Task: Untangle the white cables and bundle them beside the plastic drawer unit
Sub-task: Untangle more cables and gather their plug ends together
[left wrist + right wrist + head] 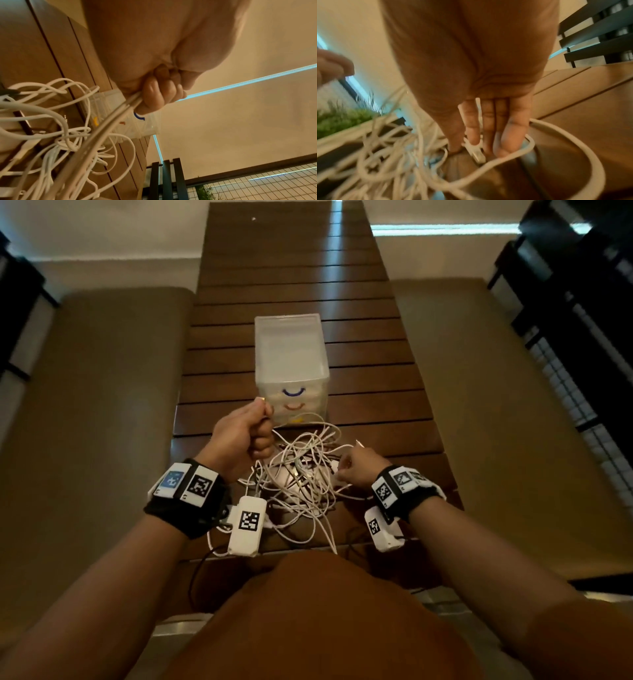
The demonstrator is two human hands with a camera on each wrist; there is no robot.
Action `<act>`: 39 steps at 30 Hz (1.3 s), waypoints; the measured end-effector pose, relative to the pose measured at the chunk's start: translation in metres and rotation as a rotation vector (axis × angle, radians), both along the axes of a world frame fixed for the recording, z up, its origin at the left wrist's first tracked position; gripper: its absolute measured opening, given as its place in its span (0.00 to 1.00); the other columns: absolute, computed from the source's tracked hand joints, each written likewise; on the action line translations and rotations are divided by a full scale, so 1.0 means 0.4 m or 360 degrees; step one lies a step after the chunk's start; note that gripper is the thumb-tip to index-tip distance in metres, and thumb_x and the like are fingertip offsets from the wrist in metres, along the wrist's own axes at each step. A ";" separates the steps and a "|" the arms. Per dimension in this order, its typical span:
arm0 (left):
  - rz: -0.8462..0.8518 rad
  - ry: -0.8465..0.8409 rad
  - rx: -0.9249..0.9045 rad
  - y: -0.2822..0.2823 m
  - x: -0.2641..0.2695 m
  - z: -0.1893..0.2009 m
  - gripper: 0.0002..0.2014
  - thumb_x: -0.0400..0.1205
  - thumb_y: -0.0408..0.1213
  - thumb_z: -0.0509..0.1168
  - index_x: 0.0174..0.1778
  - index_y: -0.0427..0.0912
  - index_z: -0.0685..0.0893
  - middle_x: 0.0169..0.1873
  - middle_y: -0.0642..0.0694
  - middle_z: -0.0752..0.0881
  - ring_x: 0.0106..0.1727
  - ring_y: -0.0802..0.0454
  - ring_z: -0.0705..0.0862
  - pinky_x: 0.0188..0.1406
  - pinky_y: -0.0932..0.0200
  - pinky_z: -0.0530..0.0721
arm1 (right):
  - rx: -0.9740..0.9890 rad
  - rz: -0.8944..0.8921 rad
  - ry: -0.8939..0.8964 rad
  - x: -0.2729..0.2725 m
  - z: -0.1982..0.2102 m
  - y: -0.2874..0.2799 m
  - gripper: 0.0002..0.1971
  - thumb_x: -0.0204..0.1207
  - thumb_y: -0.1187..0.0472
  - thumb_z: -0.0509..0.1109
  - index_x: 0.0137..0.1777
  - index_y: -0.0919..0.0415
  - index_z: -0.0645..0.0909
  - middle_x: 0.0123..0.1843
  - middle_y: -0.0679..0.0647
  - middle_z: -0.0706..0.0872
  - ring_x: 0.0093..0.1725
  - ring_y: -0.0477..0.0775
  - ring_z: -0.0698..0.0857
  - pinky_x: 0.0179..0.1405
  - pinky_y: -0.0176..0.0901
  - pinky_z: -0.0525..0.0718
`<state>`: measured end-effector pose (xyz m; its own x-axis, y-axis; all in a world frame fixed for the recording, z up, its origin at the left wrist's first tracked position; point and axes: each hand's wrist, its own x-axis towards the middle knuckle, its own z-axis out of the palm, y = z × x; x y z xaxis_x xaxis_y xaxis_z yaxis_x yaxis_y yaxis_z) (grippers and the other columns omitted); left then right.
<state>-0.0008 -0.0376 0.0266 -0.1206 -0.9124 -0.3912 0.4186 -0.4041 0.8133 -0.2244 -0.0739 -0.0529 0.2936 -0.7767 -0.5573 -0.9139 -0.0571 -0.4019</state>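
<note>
A tangle of white cables [301, 474] lies on the dark slatted wooden table [291, 268], just in front of the clear plastic drawer unit [291, 354]. My left hand [260, 422] is raised above the tangle's left side. In the left wrist view its curled fingers [159, 93] grip a few strands of white cable [120, 115] that run taut down into the heap. My right hand [344, 470] sits low on the tangle's right edge. In the right wrist view, its thumb and forefinger [471, 128] pinch a white cable connector [476, 152].
Tan benches [102, 405] run along both long sides of the table. Dark slatted furniture [582, 302] stands at the far right. A thick cable loop [573, 138] curls on the table right of my right hand. Bare slats lie beyond the drawer unit.
</note>
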 end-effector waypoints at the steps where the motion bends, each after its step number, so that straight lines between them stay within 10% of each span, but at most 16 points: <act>1: 0.0025 0.0005 0.0002 0.002 0.003 -0.005 0.16 0.90 0.44 0.47 0.39 0.45 0.72 0.18 0.55 0.62 0.17 0.61 0.58 0.13 0.70 0.60 | -0.0064 -0.0019 0.0022 0.007 -0.010 0.004 0.13 0.73 0.50 0.74 0.47 0.60 0.86 0.46 0.53 0.89 0.53 0.52 0.82 0.55 0.40 0.74; 6: 0.0081 0.0008 0.0014 0.011 0.007 -0.005 0.16 0.90 0.44 0.47 0.40 0.44 0.72 0.17 0.56 0.63 0.16 0.61 0.59 0.14 0.68 0.57 | -0.0271 -0.0052 0.0119 0.025 -0.041 0.017 0.06 0.75 0.55 0.70 0.48 0.55 0.82 0.54 0.54 0.87 0.71 0.61 0.77 0.56 0.49 0.79; 10: 0.0082 -0.0119 0.0001 0.011 0.011 -0.005 0.15 0.89 0.42 0.49 0.43 0.43 0.76 0.19 0.55 0.64 0.19 0.59 0.60 0.17 0.65 0.58 | -0.0552 0.0146 0.0216 0.016 0.023 0.017 0.09 0.79 0.52 0.64 0.48 0.54 0.83 0.49 0.57 0.88 0.51 0.61 0.86 0.43 0.46 0.80; 15: -0.0114 -0.0380 -0.0135 0.002 -0.030 0.013 0.08 0.85 0.36 0.61 0.54 0.42 0.85 0.23 0.55 0.73 0.24 0.60 0.68 0.23 0.65 0.66 | -0.0654 -0.0043 -0.0905 -0.039 0.177 0.026 0.03 0.80 0.58 0.69 0.47 0.52 0.84 0.45 0.49 0.88 0.46 0.49 0.85 0.47 0.45 0.84; 21: -0.0570 -0.0781 -0.0273 -0.012 -0.120 0.020 0.07 0.81 0.35 0.68 0.53 0.42 0.87 0.37 0.55 0.86 0.31 0.68 0.83 0.31 0.70 0.79 | -0.0268 -0.0327 -0.1626 -0.008 0.295 0.009 0.07 0.86 0.64 0.59 0.48 0.55 0.77 0.47 0.64 0.88 0.47 0.61 0.90 0.50 0.57 0.89; 34: -0.0441 -0.1010 -0.0223 -0.035 -0.094 -0.055 0.09 0.74 0.33 0.76 0.48 0.40 0.87 0.43 0.46 0.90 0.40 0.53 0.88 0.45 0.54 0.88 | -0.0470 -0.0569 -0.2159 -0.001 0.413 -0.028 0.08 0.85 0.59 0.55 0.47 0.57 0.75 0.28 0.47 0.73 0.24 0.46 0.69 0.26 0.41 0.75; 39: -0.0391 -0.1066 -0.0145 -0.052 -0.068 -0.057 0.16 0.72 0.29 0.76 0.55 0.34 0.84 0.44 0.47 0.88 0.43 0.52 0.88 0.39 0.63 0.88 | -0.0647 -0.0435 -0.1853 -0.006 0.398 -0.025 0.11 0.87 0.61 0.57 0.56 0.55 0.82 0.28 0.42 0.75 0.26 0.45 0.71 0.26 0.42 0.72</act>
